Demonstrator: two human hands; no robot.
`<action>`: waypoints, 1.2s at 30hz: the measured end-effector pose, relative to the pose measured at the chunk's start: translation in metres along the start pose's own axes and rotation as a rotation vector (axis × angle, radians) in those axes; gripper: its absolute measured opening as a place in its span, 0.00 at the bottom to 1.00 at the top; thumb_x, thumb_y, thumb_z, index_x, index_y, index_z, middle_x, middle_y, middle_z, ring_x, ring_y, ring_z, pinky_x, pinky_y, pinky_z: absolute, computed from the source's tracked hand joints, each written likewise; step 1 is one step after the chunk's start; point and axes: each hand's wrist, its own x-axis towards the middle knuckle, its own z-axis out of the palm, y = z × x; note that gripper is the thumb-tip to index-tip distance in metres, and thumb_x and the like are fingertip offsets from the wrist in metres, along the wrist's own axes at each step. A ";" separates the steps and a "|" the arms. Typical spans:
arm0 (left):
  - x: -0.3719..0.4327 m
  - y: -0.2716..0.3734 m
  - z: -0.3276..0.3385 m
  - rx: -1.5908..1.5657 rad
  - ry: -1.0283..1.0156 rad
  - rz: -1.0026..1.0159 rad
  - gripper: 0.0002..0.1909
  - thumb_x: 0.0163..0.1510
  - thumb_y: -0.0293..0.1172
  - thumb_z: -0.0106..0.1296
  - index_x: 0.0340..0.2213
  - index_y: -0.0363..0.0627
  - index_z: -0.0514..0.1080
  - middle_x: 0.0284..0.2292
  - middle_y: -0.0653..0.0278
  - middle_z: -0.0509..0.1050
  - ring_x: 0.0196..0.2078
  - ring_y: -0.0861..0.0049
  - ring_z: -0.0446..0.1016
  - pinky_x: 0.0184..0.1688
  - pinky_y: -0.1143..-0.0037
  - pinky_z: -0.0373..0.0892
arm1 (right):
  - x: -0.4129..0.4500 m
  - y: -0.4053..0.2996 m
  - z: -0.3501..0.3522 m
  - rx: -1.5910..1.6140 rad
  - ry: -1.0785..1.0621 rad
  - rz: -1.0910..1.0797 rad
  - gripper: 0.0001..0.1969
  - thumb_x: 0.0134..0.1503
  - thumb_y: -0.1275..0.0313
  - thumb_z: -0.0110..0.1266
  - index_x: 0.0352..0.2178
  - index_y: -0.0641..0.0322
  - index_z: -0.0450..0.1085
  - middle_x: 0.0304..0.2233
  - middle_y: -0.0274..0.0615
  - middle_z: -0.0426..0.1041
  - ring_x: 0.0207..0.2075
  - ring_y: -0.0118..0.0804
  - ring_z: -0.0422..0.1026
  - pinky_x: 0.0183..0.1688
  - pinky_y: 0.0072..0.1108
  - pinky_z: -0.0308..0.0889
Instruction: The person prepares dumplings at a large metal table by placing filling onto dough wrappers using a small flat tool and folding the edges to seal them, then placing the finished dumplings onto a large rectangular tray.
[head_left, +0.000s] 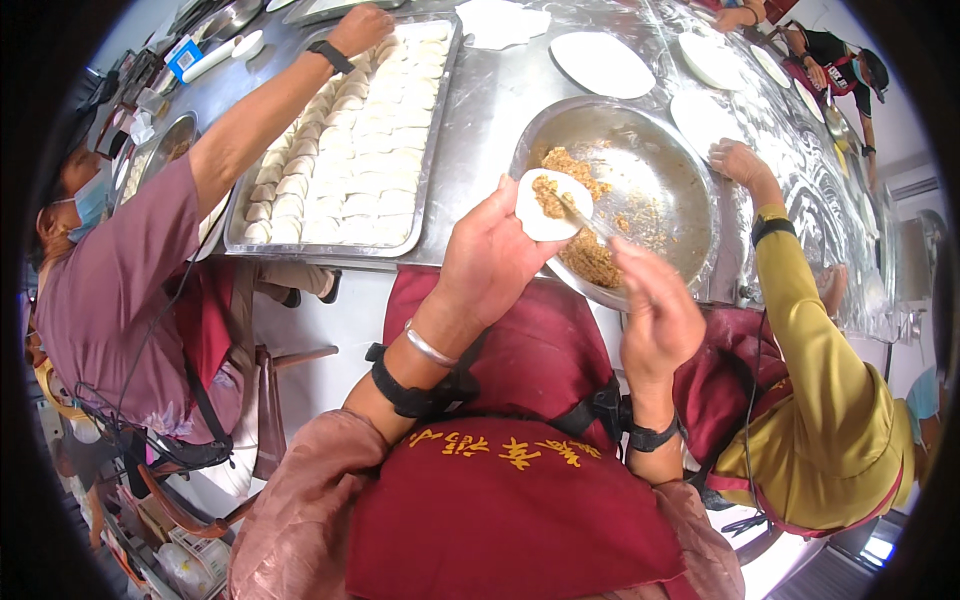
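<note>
My left hand (480, 255) supports a round white dough wrapper (541, 226) on its fingers, over the near left rim of a wide steel bowl (671, 161). A dab of brown minced filling (547, 196) sits on the wrapper. My right hand (660, 311) grips a thin flat utensil (594, 223), whose tip presses into that filling; its exact kind is unclear from motion blur. More loose filling (591, 261) clings to the bowl's near left side, partly hidden behind the wrapper and my hands.
Left of the bowl, a metal tray (417, 225) carries rows of folded dumplings (352, 165), with a co-worker's hand (361, 28) at its far end. Another co-worker's hand (744, 166) rests on the floured steel table (480, 150) at right. White dough rounds (602, 64) lie beyond the bowl.
</note>
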 end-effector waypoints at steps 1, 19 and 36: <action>0.001 0.004 0.000 -0.038 -0.011 -0.041 0.33 0.86 0.45 0.33 0.73 0.25 0.60 0.73 0.42 0.69 0.78 0.51 0.66 0.83 0.48 0.60 | 0.001 -0.004 0.000 -0.024 -0.029 -0.054 0.08 0.70 0.81 0.68 0.49 0.73 0.85 0.49 0.50 0.90 0.50 0.45 0.89 0.52 0.30 0.84; -0.021 0.003 0.019 0.049 0.101 -0.140 0.34 0.86 0.49 0.34 0.73 0.29 0.62 0.72 0.47 0.70 0.77 0.57 0.69 0.82 0.53 0.61 | 0.023 0.024 -0.014 0.646 0.190 0.656 0.12 0.78 0.76 0.56 0.52 0.81 0.76 0.50 0.58 0.83 0.40 0.56 0.91 0.39 0.32 0.90; -0.026 0.000 -0.004 0.025 0.105 -0.195 0.33 0.85 0.48 0.40 0.71 0.27 0.67 0.68 0.49 0.77 0.71 0.60 0.76 0.77 0.57 0.69 | 0.025 0.018 -0.031 0.780 0.188 0.647 0.12 0.75 0.77 0.56 0.51 0.81 0.77 0.40 0.60 0.85 0.36 0.58 0.90 0.35 0.34 0.89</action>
